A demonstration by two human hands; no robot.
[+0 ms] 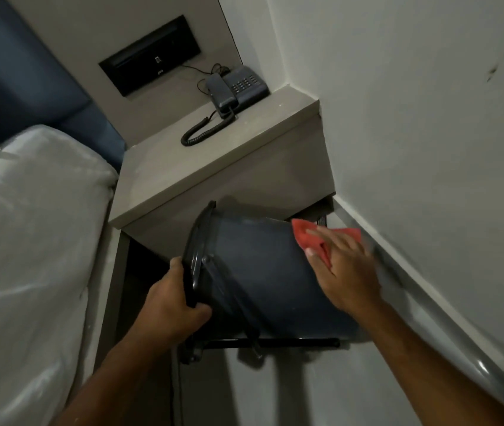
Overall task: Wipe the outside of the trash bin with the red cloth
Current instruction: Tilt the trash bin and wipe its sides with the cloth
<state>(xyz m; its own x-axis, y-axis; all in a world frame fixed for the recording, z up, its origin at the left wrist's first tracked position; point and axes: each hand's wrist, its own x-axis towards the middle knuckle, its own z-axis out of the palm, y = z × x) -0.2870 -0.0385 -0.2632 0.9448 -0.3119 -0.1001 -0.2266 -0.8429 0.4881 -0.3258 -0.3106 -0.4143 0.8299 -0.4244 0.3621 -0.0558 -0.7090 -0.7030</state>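
A dark blue trash bin [253,272] is tipped on its side in front of me, its black lid rim to the left and its base to the right. My left hand [171,305] grips the lid rim and holds the bin off the floor. My right hand [341,272] presses a red cloth [306,235] flat against the bin's outer wall near the base end. Most of the cloth is hidden under my fingers. The bin's black pedal frame shows under it.
A grey bedside table [214,161] stands just behind the bin with a dark telephone [235,87] and its coiled cord on top. A bed with white linen [29,226] fills the left. A white wall with a grey skirting board [447,312] runs along the right.
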